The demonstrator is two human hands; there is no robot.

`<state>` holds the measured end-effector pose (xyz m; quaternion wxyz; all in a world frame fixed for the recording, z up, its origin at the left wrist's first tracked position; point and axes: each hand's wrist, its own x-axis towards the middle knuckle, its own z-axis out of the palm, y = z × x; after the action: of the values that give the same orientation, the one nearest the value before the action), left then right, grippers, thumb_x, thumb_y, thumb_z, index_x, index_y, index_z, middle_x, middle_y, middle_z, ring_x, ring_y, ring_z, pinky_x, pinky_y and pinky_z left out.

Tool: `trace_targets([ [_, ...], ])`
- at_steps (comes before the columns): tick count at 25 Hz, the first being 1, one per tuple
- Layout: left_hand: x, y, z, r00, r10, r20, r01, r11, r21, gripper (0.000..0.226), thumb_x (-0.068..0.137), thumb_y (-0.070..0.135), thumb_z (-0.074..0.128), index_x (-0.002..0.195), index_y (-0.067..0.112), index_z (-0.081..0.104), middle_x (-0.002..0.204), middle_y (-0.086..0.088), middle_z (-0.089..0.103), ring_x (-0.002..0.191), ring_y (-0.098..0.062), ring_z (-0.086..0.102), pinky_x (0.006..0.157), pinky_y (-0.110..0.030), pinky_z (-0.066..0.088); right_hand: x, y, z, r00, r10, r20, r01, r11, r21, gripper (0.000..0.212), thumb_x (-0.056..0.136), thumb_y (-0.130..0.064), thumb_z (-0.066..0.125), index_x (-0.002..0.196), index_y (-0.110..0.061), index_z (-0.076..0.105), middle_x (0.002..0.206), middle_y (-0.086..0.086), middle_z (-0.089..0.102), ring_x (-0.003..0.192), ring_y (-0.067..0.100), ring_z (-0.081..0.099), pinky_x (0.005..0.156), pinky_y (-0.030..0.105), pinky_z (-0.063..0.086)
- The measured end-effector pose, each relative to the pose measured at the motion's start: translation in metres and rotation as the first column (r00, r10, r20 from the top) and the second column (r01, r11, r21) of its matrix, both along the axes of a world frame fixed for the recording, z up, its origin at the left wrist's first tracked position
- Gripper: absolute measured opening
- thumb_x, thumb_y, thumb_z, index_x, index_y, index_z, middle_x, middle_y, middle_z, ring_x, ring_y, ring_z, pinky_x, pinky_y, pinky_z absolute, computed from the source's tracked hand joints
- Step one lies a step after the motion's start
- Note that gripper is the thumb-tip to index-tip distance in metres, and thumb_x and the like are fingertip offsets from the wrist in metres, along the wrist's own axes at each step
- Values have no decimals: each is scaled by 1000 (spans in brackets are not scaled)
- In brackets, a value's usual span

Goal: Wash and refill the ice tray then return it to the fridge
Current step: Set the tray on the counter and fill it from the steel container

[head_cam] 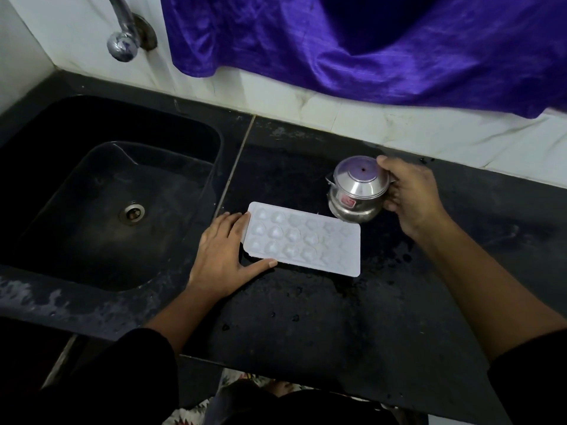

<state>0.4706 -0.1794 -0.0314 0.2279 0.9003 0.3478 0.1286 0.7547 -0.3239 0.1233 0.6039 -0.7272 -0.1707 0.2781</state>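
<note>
The black stone table (337, 317) is carrying everything here, its surface glistening with scattered water drops, and the deep black sink (61, 148) is sitting sunk into its left end. A shiny purple cloth (337, 47) is hanging over the white wall behind the back edge. The white plastic ice tray (346, 259) is lying flat on the table just right of the sink, about midway between the back and front edges, with its cells facing up, probably so that it is standing level for filling. Its long axis is running left to right, roughly along the front edge. The left end is pointing at the sink and the right end is angling slightly toward the front. The left hand (224, 253) is lying spread against the tray's left end, fingers straight along the short side and thumb stretched along the near edge. It seems to be bracing the tray against sliding on the wet stone. The right hand (411, 197) is curling round a small rounded steel pot (356, 191), holding it just over the tray's far right corner, apparently ready for pouring. Whether water is running from it is not visible. The chrome tap (122, 38) is jutting from the wall above the sink's back edge.
</note>
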Motion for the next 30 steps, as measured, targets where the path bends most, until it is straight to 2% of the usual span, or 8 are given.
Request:
trace_targets([
  [2, 0, 0, 0, 1000, 0, 2, 0, 1000, -2, 114, 75, 93, 56, 162, 24, 31, 165, 2, 36, 157, -20, 21, 128, -48, 20, -2, 3, 5, 999, -6, -32, 8, 998, 68, 26, 97, -25, 67, 74, -14, 62, 52, -7, 44, 45, 7, 35, 42, 24, 25],
  [5, 0, -1, 2, 1000, -4, 2, 4, 1000, 4, 113, 76, 91, 58, 161, 23, 31, 164, 2, 36, 157, -20, 21, 127, -46, 19, -7, 18, 11, 994, 13, 110, -14, 1000, 9, 23, 93, -26, 71, 87, -5, 66, 56, -2, 46, 48, 8, 40, 46, 24, 30],
  [7, 0, 0, 2, 1000, -10, 0, 10, 1000, 8, 112, 76, 91, 58, 161, 23, 31, 164, 2, 36, 157, -19, 21, 127, -45, 18, -10, 29, 12, 965, 72, 253, -54, 996, -75, 34, 91, -28, 75, 72, -1, 64, 57, 5, 49, 51, 14, 46, 53, 25, 37],
  [13, 0, -1, 2, 1000, -8, 14, 8, 1000, 16, 114, 75, 92, 58, 161, 20, 33, 164, 2, 38, 156, -20, 24, 126, -44, 18, -23, 53, 6, 755, 330, 567, -83, 905, -418, 52, 86, -41, 71, 56, -3, 54, 48, 8, 47, 47, 23, 47, 54, 39, 44],
  [19, 0, 0, 0, 1000, -5, 18, 5, 1000, 18, 115, 75, 93, 56, 160, 19, 34, 163, 2, 38, 156, -21, 25, 127, -46, 21, -40, 68, 11, 593, 432, 679, 5, 842, -540, 49, 90, -39, 65, 61, 0, 55, 49, 4, 43, 49, 23, 46, 48, 28, 32],
  [24, 0, 0, -1, 1000, 1, 17, -1, 1000, 15, 115, 75, 93, 58, 160, 19, 35, 163, 3, 39, 156, -21, 24, 127, -47, 23, -26, 62, 9, 748, 339, 571, -47, 884, -464, 49, 87, -39, 71, 58, -3, 56, 53, 12, 46, 52, 20, 46, 56, 31, 37],
  [27, 0, 1, -1, 1000, -3, 5, 3, 1000, 20, 116, 75, 94, 56, 160, 19, 35, 164, 4, 38, 157, -20, 24, 127, -47, 23, -15, 49, 6, 920, 194, 341, -101, 957, -271, 44, 89, -34, 76, 63, -2, 59, 59, 8, 48, 56, 18, 46, 58, 30, 36],
  [30, 0, 2, -1, 1000, -3, 0, 3, 1000, 19, 116, 74, 95, 54, 160, 20, 34, 164, 4, 37, 157, -20, 23, 128, -46, 21, -11, 38, 4, 987, 105, 119, -92, 989, -117, 34, 91, -31, 74, 64, -16, 61, 56, -1, 47, 50, 11, 41, 48, 26, 30],
])
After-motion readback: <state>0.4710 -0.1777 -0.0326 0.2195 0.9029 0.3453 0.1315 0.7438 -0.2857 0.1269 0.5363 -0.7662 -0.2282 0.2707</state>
